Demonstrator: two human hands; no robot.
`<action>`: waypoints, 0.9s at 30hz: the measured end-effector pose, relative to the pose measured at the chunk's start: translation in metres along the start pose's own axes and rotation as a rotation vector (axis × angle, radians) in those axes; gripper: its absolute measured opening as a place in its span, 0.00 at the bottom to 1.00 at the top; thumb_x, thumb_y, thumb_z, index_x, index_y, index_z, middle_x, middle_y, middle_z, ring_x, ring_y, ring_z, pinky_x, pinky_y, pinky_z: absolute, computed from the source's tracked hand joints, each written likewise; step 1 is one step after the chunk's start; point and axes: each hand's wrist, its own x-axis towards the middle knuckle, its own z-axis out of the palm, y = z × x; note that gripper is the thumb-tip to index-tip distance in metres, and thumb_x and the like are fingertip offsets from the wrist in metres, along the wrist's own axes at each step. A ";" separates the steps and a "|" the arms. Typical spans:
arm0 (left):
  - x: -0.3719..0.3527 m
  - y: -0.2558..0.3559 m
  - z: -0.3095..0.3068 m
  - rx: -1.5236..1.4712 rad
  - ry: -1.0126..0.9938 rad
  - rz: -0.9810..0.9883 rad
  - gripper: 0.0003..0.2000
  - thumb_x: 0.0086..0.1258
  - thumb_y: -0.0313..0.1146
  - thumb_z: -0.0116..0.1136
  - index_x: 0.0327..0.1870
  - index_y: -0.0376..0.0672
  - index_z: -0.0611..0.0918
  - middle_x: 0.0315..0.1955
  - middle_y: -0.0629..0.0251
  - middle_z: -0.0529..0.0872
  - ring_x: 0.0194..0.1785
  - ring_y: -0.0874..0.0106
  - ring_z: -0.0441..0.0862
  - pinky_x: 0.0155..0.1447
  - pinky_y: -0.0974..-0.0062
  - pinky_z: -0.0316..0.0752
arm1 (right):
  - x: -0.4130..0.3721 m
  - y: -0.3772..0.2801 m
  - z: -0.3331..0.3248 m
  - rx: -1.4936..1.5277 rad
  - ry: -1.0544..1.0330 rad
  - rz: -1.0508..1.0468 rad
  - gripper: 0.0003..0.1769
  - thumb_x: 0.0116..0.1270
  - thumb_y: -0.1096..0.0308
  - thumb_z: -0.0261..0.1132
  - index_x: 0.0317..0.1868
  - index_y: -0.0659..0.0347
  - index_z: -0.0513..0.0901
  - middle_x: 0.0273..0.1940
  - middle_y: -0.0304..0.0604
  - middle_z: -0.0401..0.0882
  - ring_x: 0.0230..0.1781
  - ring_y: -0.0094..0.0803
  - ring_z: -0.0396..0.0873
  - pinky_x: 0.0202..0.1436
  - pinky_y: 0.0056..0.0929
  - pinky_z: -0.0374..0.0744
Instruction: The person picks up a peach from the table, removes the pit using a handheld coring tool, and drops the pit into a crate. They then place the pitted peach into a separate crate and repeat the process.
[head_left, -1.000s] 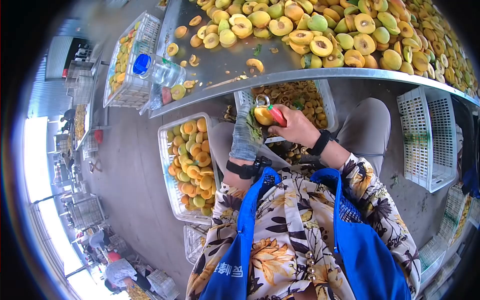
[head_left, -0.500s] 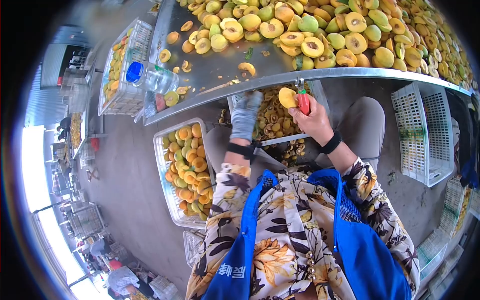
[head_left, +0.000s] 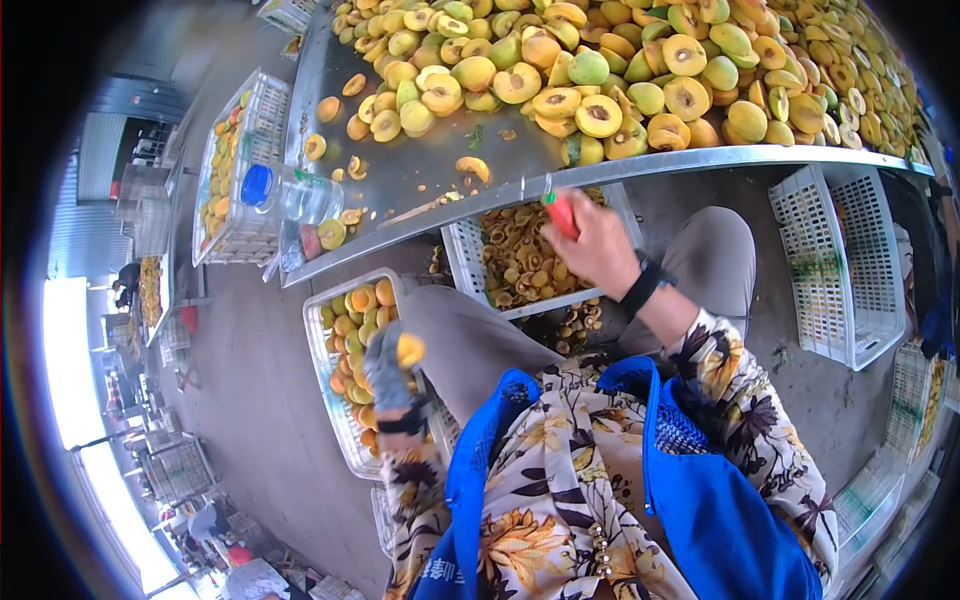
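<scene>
My right hand [head_left: 597, 248] is closed round the red handle of a small tool [head_left: 562, 214] with a green band. Its metal end, blurred, points up at the table edge. My left hand [head_left: 385, 362], in a grey glove, is smeared by motion above a white crate of yellow-orange peach halves [head_left: 350, 330]. A yellow peach half [head_left: 410, 350] shows at its fingers. On the metal table [head_left: 400, 160] in front lies a large heap of cut peaches [head_left: 600, 115], several with brown centres showing.
Under the table edge, between my knees, stands a white crate [head_left: 463, 265] of brownish fruit scraps. A clear bottle with a blue cap [head_left: 258, 185] lies at the table's left corner. Stacked white crates [head_left: 845, 265] stand on the right. Other people are far off at lower left.
My left hand has moved from the table edge down and left to the crate of peach halves. The peach half has left my right hand, which still grips the tool and has shifted left.
</scene>
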 end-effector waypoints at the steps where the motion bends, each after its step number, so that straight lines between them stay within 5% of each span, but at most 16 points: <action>1: -0.014 -0.050 -0.024 -0.226 0.059 -0.502 0.14 0.63 0.37 0.57 0.42 0.36 0.80 0.40 0.58 0.81 0.42 0.69 0.79 0.46 0.76 0.74 | 0.013 0.005 -0.007 -0.039 0.064 -0.050 0.19 0.52 0.70 0.66 0.45 0.59 0.74 0.29 0.54 0.78 0.31 0.51 0.78 0.33 0.40 0.76; 3: -0.035 -0.037 -0.066 0.629 -0.149 -0.483 0.17 0.60 0.42 0.59 0.42 0.37 0.80 0.41 0.53 0.81 0.42 0.63 0.79 0.47 0.73 0.73 | 0.042 0.017 -0.017 -0.189 0.078 -0.040 0.18 0.52 0.69 0.64 0.45 0.60 0.73 0.29 0.55 0.78 0.30 0.51 0.77 0.33 0.42 0.75; 5: -0.058 -0.066 -0.082 0.963 -0.093 -0.454 0.19 0.58 0.46 0.61 0.42 0.40 0.81 0.40 0.51 0.82 0.40 0.57 0.78 0.47 0.71 0.72 | 0.074 0.030 -0.020 -0.302 0.147 -0.090 0.19 0.53 0.65 0.65 0.44 0.61 0.72 0.30 0.56 0.77 0.30 0.51 0.77 0.34 0.42 0.75; 7: -0.066 -0.074 -0.080 0.938 0.023 -0.294 0.17 0.57 0.46 0.62 0.40 0.42 0.82 0.35 0.53 0.83 0.36 0.57 0.80 0.45 0.70 0.73 | 0.100 0.032 -0.019 -0.402 0.138 -0.049 0.20 0.53 0.62 0.67 0.43 0.61 0.71 0.29 0.55 0.76 0.32 0.51 0.77 0.35 0.41 0.75; 9: -0.060 -0.053 -0.065 0.451 -0.025 -0.569 0.16 0.57 0.45 0.63 0.39 0.42 0.82 0.31 0.54 0.84 0.34 0.61 0.81 0.43 0.70 0.74 | 0.123 0.031 -0.014 -0.514 -0.026 -0.005 0.25 0.51 0.58 0.69 0.43 0.63 0.70 0.30 0.54 0.76 0.36 0.49 0.77 0.39 0.40 0.76; 10: -0.065 -0.088 -0.058 0.386 0.005 -0.464 0.15 0.57 0.44 0.64 0.37 0.41 0.83 0.28 0.55 0.84 0.33 0.65 0.81 0.42 0.71 0.74 | 0.130 0.036 -0.009 -0.548 -0.078 -0.047 0.22 0.52 0.59 0.68 0.42 0.63 0.71 0.30 0.54 0.77 0.36 0.49 0.78 0.39 0.40 0.76; 11: -0.049 -0.041 -0.045 0.370 -0.017 -0.460 0.13 0.60 0.39 0.62 0.40 0.41 0.82 0.30 0.58 0.84 0.34 0.68 0.81 0.44 0.74 0.75 | 0.135 0.043 -0.003 -0.583 -0.130 -0.089 0.20 0.54 0.60 0.66 0.40 0.63 0.72 0.30 0.53 0.78 0.35 0.49 0.78 0.39 0.40 0.76; 13: -0.046 -0.091 -0.029 -0.306 0.011 -0.444 0.15 0.65 0.32 0.54 0.48 0.31 0.76 0.44 0.57 0.81 0.45 0.70 0.79 0.52 0.76 0.73 | 0.148 0.057 0.000 -0.619 -0.156 -0.130 0.16 0.55 0.61 0.64 0.38 0.63 0.73 0.29 0.54 0.78 0.34 0.49 0.78 0.38 0.40 0.76; 16: -0.004 -0.002 -0.001 -0.218 -0.105 -0.159 0.17 0.68 0.29 0.49 0.55 0.28 0.70 0.52 0.54 0.76 0.50 0.67 0.77 0.54 0.74 0.73 | 0.155 0.057 -0.010 -0.596 -0.173 -0.147 0.11 0.57 0.64 0.60 0.34 0.64 0.75 0.28 0.54 0.78 0.32 0.49 0.78 0.36 0.40 0.76; 18: 0.020 0.082 0.027 -0.565 -0.124 -0.177 0.22 0.68 0.35 0.50 0.57 0.29 0.67 0.55 0.51 0.73 0.52 0.63 0.76 0.51 0.71 0.76 | 0.153 0.055 -0.014 -0.451 -0.074 -0.081 0.10 0.56 0.64 0.59 0.31 0.64 0.75 0.25 0.54 0.77 0.29 0.48 0.78 0.33 0.40 0.76; 20: 0.045 0.099 0.057 -0.994 -0.299 -0.032 0.25 0.68 0.45 0.48 0.58 0.35 0.68 0.52 0.51 0.75 0.50 0.61 0.77 0.47 0.70 0.76 | 0.132 0.027 -0.016 -0.294 0.016 -0.121 0.11 0.55 0.62 0.62 0.29 0.62 0.77 0.24 0.52 0.78 0.25 0.47 0.78 0.30 0.40 0.76; 22: 0.064 0.140 0.089 -1.272 -0.449 -0.240 0.39 0.57 0.56 0.58 0.65 0.41 0.59 0.53 0.54 0.73 0.51 0.61 0.76 0.46 0.72 0.76 | 0.099 -0.010 -0.011 -0.121 -0.048 -0.169 0.12 0.55 0.61 0.64 0.32 0.61 0.78 0.25 0.50 0.78 0.26 0.46 0.78 0.30 0.38 0.77; 24: 0.092 0.153 0.110 -1.539 -0.746 -0.601 0.37 0.60 0.55 0.55 0.65 0.42 0.58 0.55 0.55 0.70 0.53 0.63 0.74 0.48 0.72 0.76 | 0.065 -0.023 -0.001 -0.013 -0.131 -0.380 0.15 0.53 0.61 0.67 0.39 0.59 0.78 0.32 0.49 0.79 0.32 0.46 0.79 0.34 0.35 0.78; 25: 0.091 0.141 0.127 -1.544 -0.741 -0.599 0.37 0.60 0.55 0.55 0.65 0.42 0.58 0.55 0.55 0.70 0.53 0.63 0.74 0.48 0.72 0.76 | 0.050 -0.019 0.006 0.021 -0.159 -0.559 0.17 0.52 0.63 0.68 0.42 0.57 0.77 0.38 0.48 0.79 0.35 0.45 0.79 0.36 0.34 0.79; 27: 0.085 0.098 0.165 -1.274 -0.272 -0.319 0.33 0.63 0.56 0.50 0.62 0.43 0.61 0.55 0.56 0.70 0.51 0.66 0.75 0.45 0.75 0.76 | 0.020 -0.021 0.003 -0.085 -0.288 -0.547 0.25 0.49 0.66 0.70 0.49 0.56 0.74 0.48 0.48 0.76 0.41 0.45 0.78 0.41 0.34 0.79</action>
